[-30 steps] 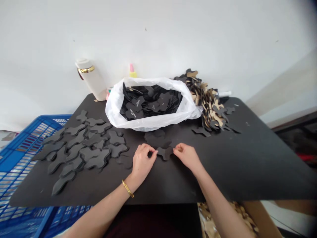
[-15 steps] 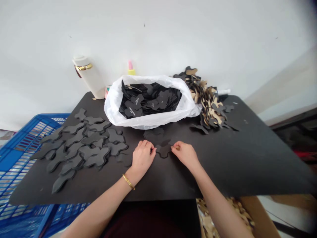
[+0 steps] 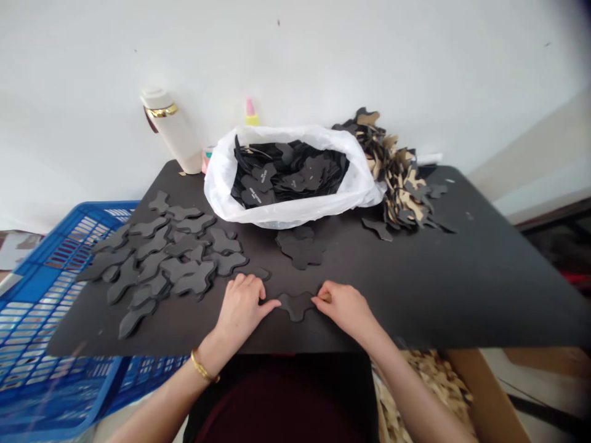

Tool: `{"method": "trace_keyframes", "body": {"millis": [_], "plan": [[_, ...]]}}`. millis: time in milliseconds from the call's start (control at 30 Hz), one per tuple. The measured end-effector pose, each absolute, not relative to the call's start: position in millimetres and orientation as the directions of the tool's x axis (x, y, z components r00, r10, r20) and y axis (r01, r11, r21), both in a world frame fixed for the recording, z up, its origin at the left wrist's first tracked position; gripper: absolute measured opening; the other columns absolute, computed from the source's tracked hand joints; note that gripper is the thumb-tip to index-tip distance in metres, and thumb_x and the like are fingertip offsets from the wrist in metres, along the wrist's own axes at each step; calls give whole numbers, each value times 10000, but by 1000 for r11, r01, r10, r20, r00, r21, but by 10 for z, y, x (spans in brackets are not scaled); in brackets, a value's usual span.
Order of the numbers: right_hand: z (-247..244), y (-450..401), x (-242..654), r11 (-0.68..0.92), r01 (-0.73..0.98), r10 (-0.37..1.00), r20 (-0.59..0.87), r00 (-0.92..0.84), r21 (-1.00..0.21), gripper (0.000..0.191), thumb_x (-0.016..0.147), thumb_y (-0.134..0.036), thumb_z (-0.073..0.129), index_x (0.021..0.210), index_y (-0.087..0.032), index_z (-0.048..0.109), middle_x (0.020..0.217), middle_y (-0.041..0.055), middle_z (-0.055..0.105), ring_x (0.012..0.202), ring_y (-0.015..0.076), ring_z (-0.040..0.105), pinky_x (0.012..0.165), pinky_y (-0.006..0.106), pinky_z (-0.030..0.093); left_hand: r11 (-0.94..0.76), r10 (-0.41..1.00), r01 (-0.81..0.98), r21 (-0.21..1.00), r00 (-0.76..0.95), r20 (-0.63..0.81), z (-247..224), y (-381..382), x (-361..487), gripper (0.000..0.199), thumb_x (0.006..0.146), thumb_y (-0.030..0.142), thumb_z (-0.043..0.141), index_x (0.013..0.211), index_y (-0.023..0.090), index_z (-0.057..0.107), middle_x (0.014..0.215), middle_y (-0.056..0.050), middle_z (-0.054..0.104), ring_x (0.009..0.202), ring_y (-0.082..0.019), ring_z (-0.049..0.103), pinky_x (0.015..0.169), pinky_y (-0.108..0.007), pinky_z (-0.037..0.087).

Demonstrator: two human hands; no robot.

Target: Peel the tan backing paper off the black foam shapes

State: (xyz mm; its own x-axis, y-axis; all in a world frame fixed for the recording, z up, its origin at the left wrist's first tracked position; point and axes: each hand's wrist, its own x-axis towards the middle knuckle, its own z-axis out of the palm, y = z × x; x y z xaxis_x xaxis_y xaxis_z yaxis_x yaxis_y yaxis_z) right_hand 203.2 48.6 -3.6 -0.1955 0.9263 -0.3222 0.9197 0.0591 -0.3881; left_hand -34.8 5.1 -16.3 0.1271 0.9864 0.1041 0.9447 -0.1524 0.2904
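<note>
A flat black wavy-edged piece (image 3: 295, 306) lies near the table's front edge, between my two hands. My left hand (image 3: 241, 304) rests to its left, thumb stretched out to the piece's left tip and the other fingers apart from the thumb on the tabletop. Its right tip is pinched by my right hand (image 3: 344, 307), where a small tan bit shows among the curled fingers; what that bit is, I cannot make out. Just beyond lies a small pile of similar black pieces (image 3: 301, 247). Another black piece (image 3: 256, 272) lies beyond my left fingers.
A white plastic bag (image 3: 286, 215) full of black pieces, some printed, stands at the back of the black table (image 3: 452, 283). Stacked pieces (image 3: 184, 277) cover the left; a black-and-tan heap (image 3: 401, 184) is back right. A bottle (image 3: 173, 135) and blue basket (image 3: 111, 384) are leftward.
Both hands have come nearer to the front edge, with a black piece between them, away from the small pile. The left thumb has spread away from its fingers. The view has shifted slightly.
</note>
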Motion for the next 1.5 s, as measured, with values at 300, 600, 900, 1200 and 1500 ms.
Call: {"method": "trace_keyframes", "body": {"millis": [300,600,900,1200,1500], "plan": [[-113,545,2325,56,790,940,-234,-248,-611,207,838,-377,630,725,-210,583,653,-13,646,614,148,582,574,244,345,-730,681,635,253,707,191,-213,-59,137,695,931,375,563,1507,111,278,1561,-147,356,1469,-291,263,1177,-482,250],[-155,1847,3421,-363,702,902,-43,429,-613,231,827,-359,598,974,-190,653,1015,123,712,1005,260,630,830,327,429,-869,487,469,157,866,112,-153,143,-151,600,1006,379,425,1549,233,216,1584,-17,326,1488,-208,226,1239,-439,29],[-183,1298,2908,-367,412,929,-307,206,-834,398,772,-522,619,580,-214,457,514,-37,477,413,75,315,424,229,233,-722,690,688,70,711,132,-132,272,-854,668,979,403,477,1557,241,184,1588,-65,311,1479,-283,245,1222,-540,69],[-242,149,1700,-378,-575,916,-385,-116,-726,442,763,-540,732,720,-200,453,560,-103,396,413,18,145,387,179,112,-12,996,102,995,90,3,-103,168,464,150,862,231,572,999,192,618,1192,-100,669,1029,-208,667,836,-315,557],[317,-36,1963,117,389,971,23,-238,-914,144,916,-298,571,896,-194,668,749,1,595,642,104,512,593,219,382,-210,974,404,891,165,154,114,191,73,149,831,104,533,891,204,625,956,-23,701,713,-117,638,597,-209,480]]}}
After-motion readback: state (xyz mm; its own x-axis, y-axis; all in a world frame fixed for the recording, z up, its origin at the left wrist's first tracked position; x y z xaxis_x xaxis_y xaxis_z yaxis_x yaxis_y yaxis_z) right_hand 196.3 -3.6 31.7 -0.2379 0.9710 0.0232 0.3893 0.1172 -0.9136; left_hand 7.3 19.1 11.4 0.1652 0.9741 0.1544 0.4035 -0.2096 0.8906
